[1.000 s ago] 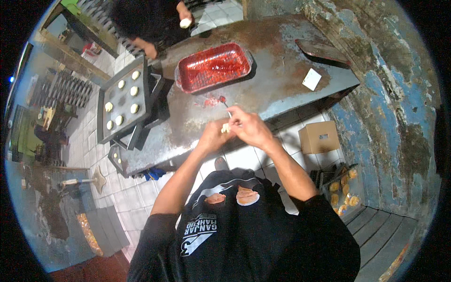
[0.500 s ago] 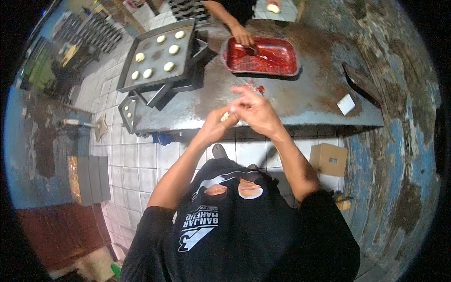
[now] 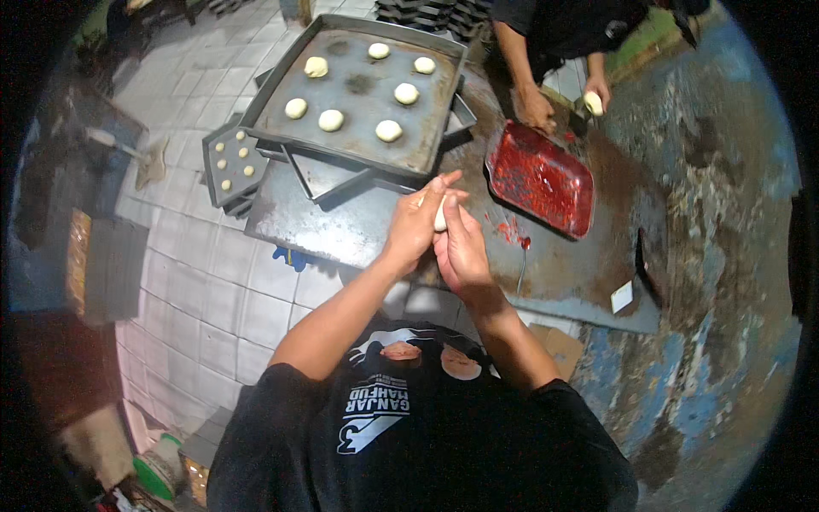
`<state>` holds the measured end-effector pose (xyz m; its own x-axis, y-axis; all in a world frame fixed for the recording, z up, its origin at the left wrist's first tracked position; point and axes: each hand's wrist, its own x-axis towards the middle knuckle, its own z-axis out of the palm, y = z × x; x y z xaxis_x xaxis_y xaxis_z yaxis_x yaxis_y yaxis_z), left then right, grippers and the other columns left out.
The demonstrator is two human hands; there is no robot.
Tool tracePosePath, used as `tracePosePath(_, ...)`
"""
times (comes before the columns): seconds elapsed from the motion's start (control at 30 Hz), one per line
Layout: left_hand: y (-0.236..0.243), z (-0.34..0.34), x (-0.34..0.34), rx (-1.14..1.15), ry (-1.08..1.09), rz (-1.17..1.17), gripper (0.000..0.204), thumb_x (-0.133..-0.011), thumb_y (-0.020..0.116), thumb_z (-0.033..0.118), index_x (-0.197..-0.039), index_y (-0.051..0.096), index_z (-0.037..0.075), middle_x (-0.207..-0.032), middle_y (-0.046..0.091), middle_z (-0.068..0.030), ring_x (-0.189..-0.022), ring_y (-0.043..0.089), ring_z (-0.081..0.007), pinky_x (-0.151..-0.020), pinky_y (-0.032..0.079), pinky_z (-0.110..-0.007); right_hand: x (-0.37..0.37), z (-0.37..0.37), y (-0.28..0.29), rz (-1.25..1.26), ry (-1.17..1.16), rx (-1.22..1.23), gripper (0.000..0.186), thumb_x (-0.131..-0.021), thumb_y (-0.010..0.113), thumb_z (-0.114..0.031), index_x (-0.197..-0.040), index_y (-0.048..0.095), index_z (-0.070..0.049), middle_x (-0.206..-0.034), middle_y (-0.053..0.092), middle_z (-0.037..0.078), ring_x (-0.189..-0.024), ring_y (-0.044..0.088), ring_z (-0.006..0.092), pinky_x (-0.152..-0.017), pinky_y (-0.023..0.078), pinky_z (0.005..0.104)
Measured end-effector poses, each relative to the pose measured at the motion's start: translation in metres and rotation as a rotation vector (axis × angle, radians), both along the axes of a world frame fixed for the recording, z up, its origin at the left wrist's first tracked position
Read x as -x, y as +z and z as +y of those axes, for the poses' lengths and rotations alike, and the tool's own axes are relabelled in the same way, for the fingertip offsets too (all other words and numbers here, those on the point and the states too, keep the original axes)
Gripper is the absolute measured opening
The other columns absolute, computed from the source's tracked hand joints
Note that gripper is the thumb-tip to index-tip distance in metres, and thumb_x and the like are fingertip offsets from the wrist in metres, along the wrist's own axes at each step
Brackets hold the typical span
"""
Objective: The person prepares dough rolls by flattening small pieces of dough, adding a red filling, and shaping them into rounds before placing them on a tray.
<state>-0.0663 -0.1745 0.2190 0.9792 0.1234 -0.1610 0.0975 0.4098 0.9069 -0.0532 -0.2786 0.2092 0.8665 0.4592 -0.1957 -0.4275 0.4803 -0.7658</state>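
Between my two palms sits a pale dough ball [image 3: 440, 218], partly hidden by the fingers. My left hand [image 3: 411, 224] is cupped along its left side, and my right hand [image 3: 461, 247] closes round its right side with the thumb pressed on the dough. Both hands are held just over the table's near edge. Just beyond them, a square metal baking tray [image 3: 363, 101] bears several round dough balls [image 3: 331, 120], spaced apart.
Right of my hands lies a red pan [image 3: 546, 189] smeared with red filling. A thin-handled spoon [image 3: 524, 245] with a red tip lies by it. Across the table [image 3: 307, 213], a co-worker's hand [image 3: 534, 109] is at the pan; the other holds dough [image 3: 593, 103]. A lower tray [image 3: 232, 175] holds more balls.
The view has swung left. My right hand's spread fingers have closed in, and both hands now press round the dough. The co-worker's hand has moved from inside the pan to its rim.
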Motion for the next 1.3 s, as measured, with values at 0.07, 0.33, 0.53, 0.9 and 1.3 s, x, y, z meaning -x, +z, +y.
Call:
tracePosePath(0.07,-0.009,0.042,-0.017,0.008,0.072,-0.021,0.057,-0.109,0.043,0.044,-0.135,0.061,-0.004,-0.125,0.069,-0.0128,-0.112,0.063,-0.0166,-0.098,0.049,-0.03,-0.03,0.038,-0.003,0.04,0.1,0.026,0.046,-0.109,0.046,-0.037,-0.132,0.052,0.002,-0.127,0.062,0.011,-0.117,0.061,0.0186,-0.103,0.049,0.0359)
tracePosePath(0.33,-0.036,0.202,-0.051,-0.16,0.407,-0.085,0.056,-0.107,0.051,0.023,-0.152,0.035,-0.005,-0.15,0.048,-0.0182,-0.127,0.056,-0.0234,-0.104,0.047,-0.029,-0.16,0.198,0.004,-0.016,0.367,0.487,0.02,-0.103,0.061,-0.022,-0.111,0.062,-0.004,-0.108,0.068,0.007,-0.093,0.066,0.0165,-0.081,0.057,0.0341)
tracePosePath(0.53,-0.062,0.294,-0.026,0.029,0.406,0.08,0.057,-0.1,0.058,0.006,-0.152,0.037,-0.001,-0.149,0.05,-0.0165,-0.132,0.054,-0.0255,-0.107,0.046,-0.033,-0.3,0.263,-0.092,-1.2,-0.043,1.222,0.053,-0.094,0.069,-0.031,-0.128,0.054,0.006,-0.123,0.062,0.028,-0.115,0.06,0.04,-0.1,0.046,0.0479)
tracePosePath(0.9,-0.085,0.35,0.011,-0.167,0.468,0.109,0.052,-0.097,0.061,0.004,-0.147,0.047,0.003,-0.141,0.057,-0.0121,-0.122,0.059,-0.0219,-0.105,0.047,-0.034,-0.353,0.299,-0.133,-1.34,0.451,1.436,0.057,-0.107,0.039,-0.041,-0.149,0.045,-0.003,-0.159,0.037,0.022,-0.147,0.035,0.0401,-0.121,0.026,0.0467)
tracePosePath(1.3,-0.058,0.342,0.005,-0.374,0.455,0.171,0.041,-0.095,0.062,0.005,-0.135,0.058,0.0,-0.127,0.066,-0.0134,-0.117,0.064,-0.0216,-0.101,0.049,-0.034,-0.339,0.394,-0.072,-0.991,0.263,1.157,0.043,-0.083,0.073,-0.015,-0.12,0.059,-0.002,-0.1,0.072,0.014,-0.096,0.069,0.0336,-0.084,0.053,0.0435)
